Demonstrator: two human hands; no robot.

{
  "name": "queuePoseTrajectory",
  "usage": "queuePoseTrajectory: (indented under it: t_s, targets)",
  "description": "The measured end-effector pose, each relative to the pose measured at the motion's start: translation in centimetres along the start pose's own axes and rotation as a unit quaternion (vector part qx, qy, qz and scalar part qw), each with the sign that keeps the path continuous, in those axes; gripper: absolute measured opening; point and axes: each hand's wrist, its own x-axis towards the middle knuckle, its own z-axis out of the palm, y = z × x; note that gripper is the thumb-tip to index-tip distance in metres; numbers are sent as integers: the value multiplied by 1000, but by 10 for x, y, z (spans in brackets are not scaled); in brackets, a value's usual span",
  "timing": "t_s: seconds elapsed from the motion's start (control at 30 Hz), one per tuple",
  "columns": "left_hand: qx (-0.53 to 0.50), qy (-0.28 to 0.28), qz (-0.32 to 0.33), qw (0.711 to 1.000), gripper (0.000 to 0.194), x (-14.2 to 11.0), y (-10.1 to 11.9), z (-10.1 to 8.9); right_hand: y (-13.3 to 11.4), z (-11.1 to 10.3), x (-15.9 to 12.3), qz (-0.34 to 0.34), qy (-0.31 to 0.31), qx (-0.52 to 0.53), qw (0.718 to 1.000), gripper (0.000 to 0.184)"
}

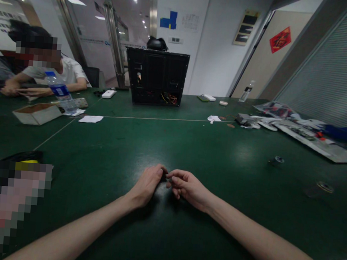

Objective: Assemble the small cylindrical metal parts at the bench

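Note:
Over the green tabletop (pixel 123 154), my left hand (pixel 149 184) is palm down, its fingers together and bent toward the right. Close beside it is my right hand (pixel 189 189), thumb and forefinger drawn together in a pinch and the other fingers curled below. The fingertips of both hands meet or nearly meet. Whatever lies between them is too small and dark to make out. To the right of the hands lie a small metal cylinder (pixel 278 160) and a round, ring-topped piece (pixel 325 187).
A black computer case (pixel 156 76) stands at the back. On the left are an open box (pixel 38 113), a water bottle (pixel 62 95), paper (pixel 90 119) and a seated person (pixel 72 72). A white board (pixel 334 152) with loose parts lies right, near another bottle (pixel 246 92).

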Motion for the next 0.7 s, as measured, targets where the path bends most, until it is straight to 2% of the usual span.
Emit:
queuePoseTrajectory:
  t_s: [0.7]
  targets:
    - [-19, -10, -6, 1000, 47, -2, 4, -3, 1, 2, 2, -7, -2, 32, 999, 34]
